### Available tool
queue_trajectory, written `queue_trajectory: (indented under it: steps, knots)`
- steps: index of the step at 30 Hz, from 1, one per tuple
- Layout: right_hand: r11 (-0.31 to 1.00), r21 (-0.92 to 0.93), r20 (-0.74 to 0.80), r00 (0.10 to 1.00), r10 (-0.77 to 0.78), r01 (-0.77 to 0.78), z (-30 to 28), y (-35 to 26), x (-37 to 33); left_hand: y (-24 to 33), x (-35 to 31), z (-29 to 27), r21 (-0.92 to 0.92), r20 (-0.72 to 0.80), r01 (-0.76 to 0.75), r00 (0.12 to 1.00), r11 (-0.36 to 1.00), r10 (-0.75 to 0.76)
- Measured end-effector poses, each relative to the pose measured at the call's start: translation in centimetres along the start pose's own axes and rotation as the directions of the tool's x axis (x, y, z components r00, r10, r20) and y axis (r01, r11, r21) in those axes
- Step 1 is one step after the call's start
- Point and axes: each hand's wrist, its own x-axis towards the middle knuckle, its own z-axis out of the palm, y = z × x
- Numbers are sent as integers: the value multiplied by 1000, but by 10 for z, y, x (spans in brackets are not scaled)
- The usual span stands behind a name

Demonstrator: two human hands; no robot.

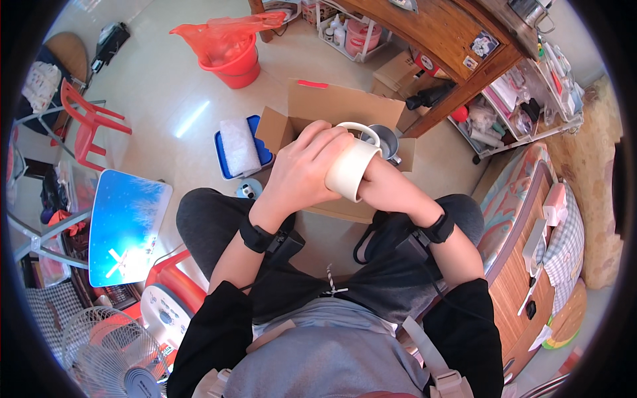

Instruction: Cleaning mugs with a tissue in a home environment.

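A cream-coloured mug is held tilted above an open cardboard box, its handle on the far side. My left hand wraps round the mug's outside from the left. Into its mouth, from the right, goes my right hand; those fingers are hidden inside the mug. A grey metal cup or pot stands in the box behind the mug, partly covered. To the left of the box lies a blue tray with a white wrapped bundle on it.
A small light-blue round object sits by my left wrist. Farther off stand a red bucket with a red plastic bag and a red chair. A wooden desk is at far right, a fan at near left.
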Motion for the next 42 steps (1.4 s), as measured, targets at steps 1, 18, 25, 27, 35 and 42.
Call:
queue_trajectory:
  steps: [1, 18, 25, 27, 35, 42]
  knots:
    - [996, 76, 37, 999, 33, -36, -2, -1, 0, 2, 1, -1, 17, -2, -19, 1000, 1000, 19]
    - [161, 961, 174, 946, 273, -223, 19, 12, 3, 4, 0, -2, 103, -47, -93, 994, 990, 98]
    - [181, 954, 224, 969, 105, -240, 2, 2, 3, -4, 5, -8, 33, -76, -33, 996, 999, 36]
    - [184, 953, 220, 967, 130, -241, 1, -1, 3, -6, 6, -10, 14, -89, -9, 996, 1000, 10]
    - [321, 947, -9, 1000, -11, 12, -49, -12, -11, -25, -9, -14, -435, -117, 327, 903, 839, -413]
    - [619, 777, -214, 878, 427, -112, -22, 19, 15, -16, -14, 2, -989, 147, 110, 756, -98, -638]
